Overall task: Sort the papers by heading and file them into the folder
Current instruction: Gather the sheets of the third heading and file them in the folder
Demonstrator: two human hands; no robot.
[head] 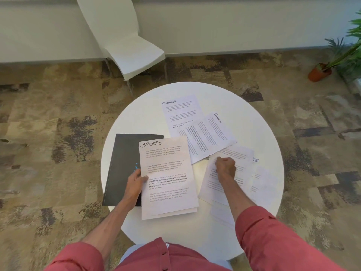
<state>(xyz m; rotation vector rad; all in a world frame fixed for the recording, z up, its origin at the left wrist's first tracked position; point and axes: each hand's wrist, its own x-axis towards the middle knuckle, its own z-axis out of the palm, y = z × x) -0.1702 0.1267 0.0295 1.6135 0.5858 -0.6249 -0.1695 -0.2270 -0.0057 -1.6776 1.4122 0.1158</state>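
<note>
SPORTS sheets point(168, 178): long axis away from the person, heading at far end, overlapping black folder point(123, 159) on table point(263, 133). Left hand point(135, 182) pinches their left edge; right hand point(225, 168), fingers curled, grips a loose sheet point(214, 189).
</note>
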